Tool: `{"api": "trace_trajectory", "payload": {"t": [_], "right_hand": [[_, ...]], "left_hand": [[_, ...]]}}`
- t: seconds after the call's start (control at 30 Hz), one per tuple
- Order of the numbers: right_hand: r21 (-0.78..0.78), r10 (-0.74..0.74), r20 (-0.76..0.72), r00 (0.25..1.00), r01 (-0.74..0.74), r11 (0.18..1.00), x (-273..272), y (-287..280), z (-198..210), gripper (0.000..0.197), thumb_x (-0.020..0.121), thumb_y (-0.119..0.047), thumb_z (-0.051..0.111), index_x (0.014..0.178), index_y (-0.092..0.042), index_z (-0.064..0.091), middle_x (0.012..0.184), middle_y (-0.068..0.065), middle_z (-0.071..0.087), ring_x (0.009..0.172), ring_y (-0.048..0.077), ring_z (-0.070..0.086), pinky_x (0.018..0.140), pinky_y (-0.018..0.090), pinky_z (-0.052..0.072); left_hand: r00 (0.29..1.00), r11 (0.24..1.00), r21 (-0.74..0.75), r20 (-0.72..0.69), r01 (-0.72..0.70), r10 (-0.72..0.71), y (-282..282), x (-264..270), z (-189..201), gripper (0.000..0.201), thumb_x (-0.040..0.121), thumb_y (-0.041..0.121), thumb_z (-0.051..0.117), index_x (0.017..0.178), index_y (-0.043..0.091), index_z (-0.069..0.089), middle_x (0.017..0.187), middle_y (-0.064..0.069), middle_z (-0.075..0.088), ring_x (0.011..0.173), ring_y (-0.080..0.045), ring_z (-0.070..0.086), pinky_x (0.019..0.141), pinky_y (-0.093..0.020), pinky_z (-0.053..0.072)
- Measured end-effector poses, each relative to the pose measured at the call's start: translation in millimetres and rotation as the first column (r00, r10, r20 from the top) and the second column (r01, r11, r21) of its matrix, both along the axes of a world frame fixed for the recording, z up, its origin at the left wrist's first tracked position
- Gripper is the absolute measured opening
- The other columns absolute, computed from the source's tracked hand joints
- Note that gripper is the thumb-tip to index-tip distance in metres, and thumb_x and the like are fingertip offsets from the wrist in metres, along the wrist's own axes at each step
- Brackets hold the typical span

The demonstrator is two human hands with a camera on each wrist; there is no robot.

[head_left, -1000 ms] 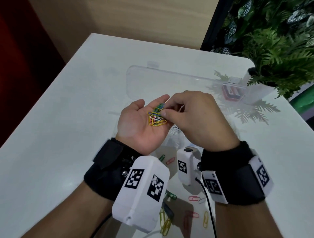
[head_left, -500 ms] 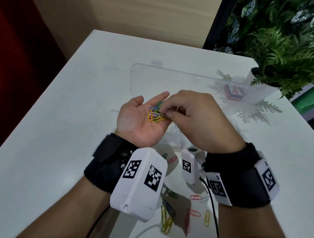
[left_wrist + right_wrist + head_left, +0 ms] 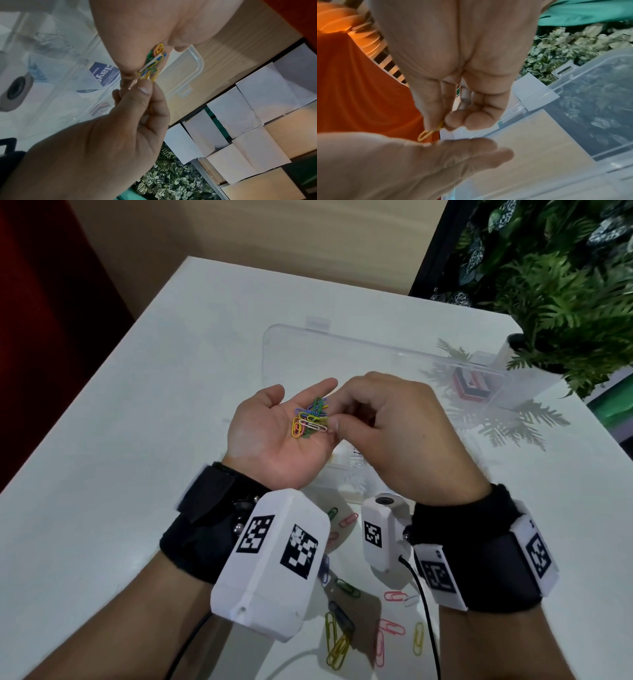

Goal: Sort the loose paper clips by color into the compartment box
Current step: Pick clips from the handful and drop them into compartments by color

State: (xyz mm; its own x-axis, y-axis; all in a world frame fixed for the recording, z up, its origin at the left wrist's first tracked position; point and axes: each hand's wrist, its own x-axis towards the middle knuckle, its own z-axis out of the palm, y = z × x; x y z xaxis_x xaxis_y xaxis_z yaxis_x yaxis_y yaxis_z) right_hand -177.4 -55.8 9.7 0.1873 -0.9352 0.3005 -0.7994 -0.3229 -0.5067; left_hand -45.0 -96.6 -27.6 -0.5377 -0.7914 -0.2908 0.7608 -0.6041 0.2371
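My left hand point(image 3: 267, 436) lies palm up above the table with its fingers straight, carrying a small pile of coloured paper clips point(image 3: 311, 421): yellow, green, blue and white. My right hand point(image 3: 334, 422) reaches in from the right and pinches a yellow clip point(image 3: 428, 133) at the pile's edge between thumb and forefinger. The left wrist view shows the pile point(image 3: 152, 63) against the left fingers with the right thumb point(image 3: 142, 89) just below it. The clear compartment box point(image 3: 346, 474) sits mostly hidden under my hands, its open lid point(image 3: 359, 354) lying flat behind them.
Loose clips lie on the white table point(image 3: 120, 474) near my wrists: pink ones point(image 3: 392, 628), yellow ones point(image 3: 337, 645), a green one point(image 3: 347, 587). A potted plant point(image 3: 565, 302) stands at the back right. A cable point(image 3: 428, 611) runs from the right wrist camera.
The right thumb and forefinger have worked along the pile's right edge and closed on a clip. The pile has shifted a little in the left palm. Both hands stay in place.
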Motion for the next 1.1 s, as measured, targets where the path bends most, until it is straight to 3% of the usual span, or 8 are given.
{"api": "trace_trajectory", "payload": {"t": [0.07,0.17,0.43,0.57,0.7,0.83,0.93,1.1], "right_hand": [[-0.007,-0.037,0.057,0.998,0.037,0.999,-3,0,2,0.007,0.08,-0.014,0.065,0.078,-0.02,0.066,0.065,-0.009,0.056,0.06,0.003,0.048,0.057,0.014,0.035],[-0.004,-0.115,0.069,0.991,0.116,0.993,-10,-2,1,0.007,0.081,-0.014,0.061,0.076,-0.019,0.063,0.06,-0.006,0.059,0.056,0.007,0.049,0.053,0.015,0.036],[0.155,-0.124,-0.117,0.985,0.142,0.978,-4,-19,-15,0.008,0.081,-0.013,0.064,0.081,-0.021,0.061,0.07,-0.007,0.06,0.063,0.008,0.052,0.059,0.022,0.039],[0.145,-0.132,-0.131,0.983,0.151,0.978,-2,-21,-9,0.007,0.084,-0.021,0.066,0.088,-0.025,0.069,0.077,-0.006,0.066,0.069,0.012,0.056,0.063,0.023,0.039],[0.029,-0.107,-0.017,0.994,0.108,0.994,4,-24,11,0.008,0.083,-0.023,0.065,0.086,-0.026,0.071,0.077,-0.008,0.065,0.063,0.003,0.054,0.065,0.022,0.041],[0.081,-0.031,-0.162,0.986,0.044,0.996,13,-31,17,0.014,0.083,-0.022,0.064,0.093,-0.02,0.073,0.091,0.0,0.067,0.073,0.011,0.053,0.073,0.028,0.044],[0.109,-0.037,-0.213,0.976,0.061,0.992,14,-35,16,0.01,0.08,-0.021,0.066,0.088,-0.021,0.072,0.089,-0.001,0.066,0.073,0.011,0.051,0.065,0.024,0.04],[0.194,-0.059,-0.23,0.971,0.105,0.975,14,-37,18,0.006,0.077,-0.02,0.066,0.081,-0.021,0.071,0.08,-0.004,0.065,0.075,0.013,0.056,0.061,0.019,0.041]], "left_hand": [[1.0,1.0,-0.008,0.007,-0.017,0.017,-1,3,2,0.06,0.099,0.033,0.02,0.133,-0.009,0.047,0.128,-0.034,0.053,0.115,-0.046,0.054,0.099,-0.048,0.044],[0.997,0.996,-0.033,0.015,-0.077,0.077,-3,10,9,0.057,0.1,0.03,0.022,0.124,-0.012,0.052,0.127,-0.037,0.053,0.118,-0.052,0.049,0.097,-0.058,0.042],[0.986,0.984,-0.071,0.001,-0.165,0.165,-11,35,13,0.057,0.1,0.028,0.023,0.119,-0.015,0.055,0.122,-0.037,0.056,0.12,-0.052,0.048,0.102,-0.057,0.037],[0.991,0.989,-0.062,0.002,-0.131,0.131,-8,32,14,0.056,0.099,0.028,0.023,0.119,-0.015,0.054,0.125,-0.036,0.054,0.122,-0.051,0.046,0.104,-0.056,0.035],[0.999,0.997,-0.064,-0.005,-0.052,0.052,-4,29,15,0.056,0.099,0.029,0.025,0.123,-0.013,0.052,0.125,-0.038,0.054,0.115,-0.053,0.051,0.101,-0.059,0.036],[0.997,0.998,-0.056,-0.07,0.028,-0.032,-2,25,13,0.058,0.098,0.031,0.026,0.132,-0.013,0.044,0.127,-0.037,0.052,0.113,-0.047,0.054,0.1,-0.056,0.039],[0.994,0.996,-0.048,-0.086,0.068,-0.072,-2,24,9,0.06,0.098,0.032,0.025,0.135,-0.013,0.041,0.132,-0.035,0.048,0.123,-0.043,0.048,0.109,-0.052,0.031],[0.991,0.991,-0.07,-0.063,0.115,-0.12,0,21,6,0.063,0.098,0.033,0.023,0.134,-0.015,0.041,0.134,-0.033,0.049,0.124,-0.042,0.048,0.103,-0.055,0.035]]}}
